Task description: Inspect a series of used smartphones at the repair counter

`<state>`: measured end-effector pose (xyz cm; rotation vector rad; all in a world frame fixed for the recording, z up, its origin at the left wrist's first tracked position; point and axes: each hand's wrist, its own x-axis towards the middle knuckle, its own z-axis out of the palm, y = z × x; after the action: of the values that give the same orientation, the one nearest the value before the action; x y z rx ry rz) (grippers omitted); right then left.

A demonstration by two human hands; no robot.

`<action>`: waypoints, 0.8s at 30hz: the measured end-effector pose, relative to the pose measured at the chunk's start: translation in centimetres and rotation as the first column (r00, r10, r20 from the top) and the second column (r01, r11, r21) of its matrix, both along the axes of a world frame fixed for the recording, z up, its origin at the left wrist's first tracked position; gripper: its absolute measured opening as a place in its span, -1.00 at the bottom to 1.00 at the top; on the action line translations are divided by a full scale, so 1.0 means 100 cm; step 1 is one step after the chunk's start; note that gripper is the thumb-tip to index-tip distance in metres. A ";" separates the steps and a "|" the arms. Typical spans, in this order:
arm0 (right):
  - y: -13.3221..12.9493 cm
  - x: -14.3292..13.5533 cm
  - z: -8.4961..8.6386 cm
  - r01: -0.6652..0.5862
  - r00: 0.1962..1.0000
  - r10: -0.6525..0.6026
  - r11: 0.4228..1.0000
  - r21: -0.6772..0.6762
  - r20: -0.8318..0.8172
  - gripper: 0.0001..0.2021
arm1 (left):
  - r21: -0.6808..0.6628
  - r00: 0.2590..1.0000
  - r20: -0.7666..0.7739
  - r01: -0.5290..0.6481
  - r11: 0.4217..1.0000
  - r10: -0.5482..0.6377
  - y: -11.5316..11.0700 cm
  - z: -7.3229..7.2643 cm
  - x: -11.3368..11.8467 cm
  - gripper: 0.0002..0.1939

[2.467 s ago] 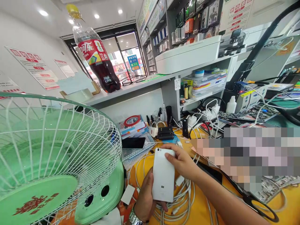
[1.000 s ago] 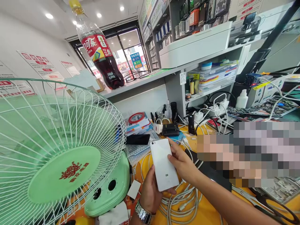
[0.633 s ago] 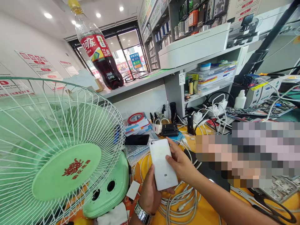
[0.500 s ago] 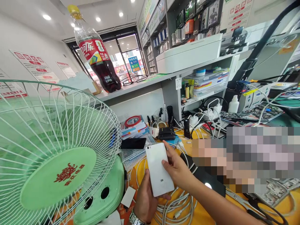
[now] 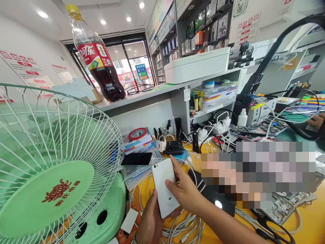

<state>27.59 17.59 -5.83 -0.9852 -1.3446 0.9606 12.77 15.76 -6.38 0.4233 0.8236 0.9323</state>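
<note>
A white phone (image 5: 164, 189), its back with the MI logo facing up, is held above the yellow table. My left hand (image 5: 151, 220) wraps the phone's lower left edge and underside, a thumb along its side. My right hand (image 5: 184, 188) grips its right edge, with the thumb on the back and the index finger near the top corner. Coiled white cables (image 5: 186, 227) lie below the hands. A black-screened phone (image 5: 137, 158) rests just behind, on bubble wrap.
A green fan (image 5: 50, 196) fills the left side. Scissors (image 5: 264, 223) and a circuit board (image 5: 283, 206) lie at the right. A cola bottle (image 5: 98, 64) stands on the shelf (image 5: 142, 99). A blurred patch covers part of the right side. Another person's hand (image 5: 316, 120) shows far right.
The view has turned to the right, so most things sit further left. Another person's hand has come into view at the far right. Both hands keep their hold on the white phone.
</note>
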 end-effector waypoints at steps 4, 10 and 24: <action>-0.002 0.001 0.002 0.027 0.995 -0.024 0.999 -0.028 0.097 -0.11 | 0.115 0.998 0.040 0.037 0.993 -0.042 0.000 -0.008 -0.001 -0.38; -0.005 0.002 0.008 0.044 0.983 -0.039 0.999 -0.028 0.180 0.03 | 0.180 0.993 0.053 0.090 0.980 -0.101 -0.002 -0.003 0.002 -0.37; -0.011 0.000 0.016 -0.002 0.995 0.003 1.000 -0.015 0.099 0.02 | 0.346 0.985 -0.048 0.172 0.922 -0.166 -0.005 0.002 0.002 -0.52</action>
<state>27.59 16.54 -4.24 -1.0547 -1.4231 0.9353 12.99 15.30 -6.16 0.8012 0.6247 0.9147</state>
